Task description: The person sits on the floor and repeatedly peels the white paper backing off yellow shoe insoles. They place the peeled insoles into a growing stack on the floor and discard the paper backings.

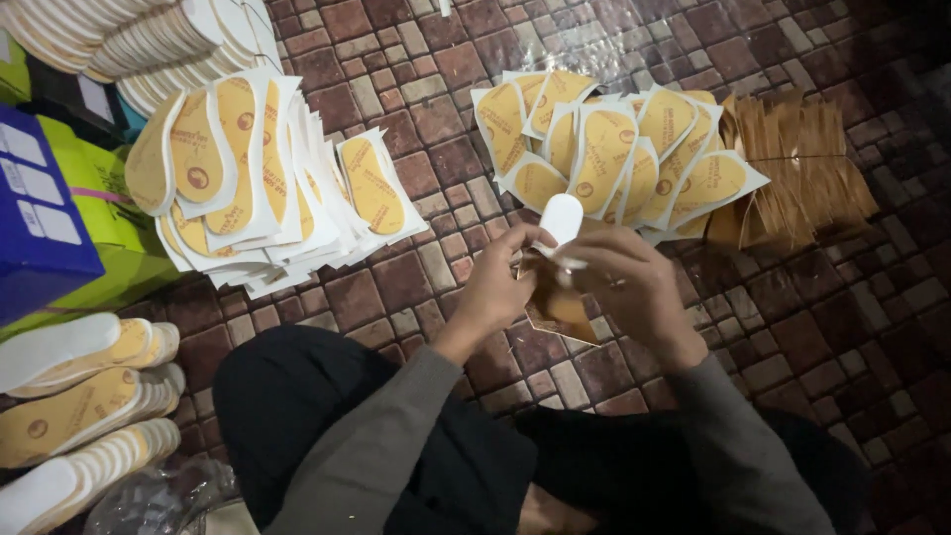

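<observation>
While both forearms angle inward over the brick floor [416, 287], the left hand [500, 282] and right hand [629, 277] pinch a white insole [561, 220] upright between them, fingers curled shut on it, just below the yellow insole pile [614, 154].

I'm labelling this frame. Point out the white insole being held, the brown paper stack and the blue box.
White insole [561, 216], head view, upper rounded end.
Brown paper stack [797, 163], head view, middle of top sheets.
Blue box [35, 223], head view, top face.

White insole [561, 220]: lower end hidden inside both hands.
Stacked insoles [84, 421]: cut off at left edge.
Printed marks on the insoles: too small to read.
</observation>
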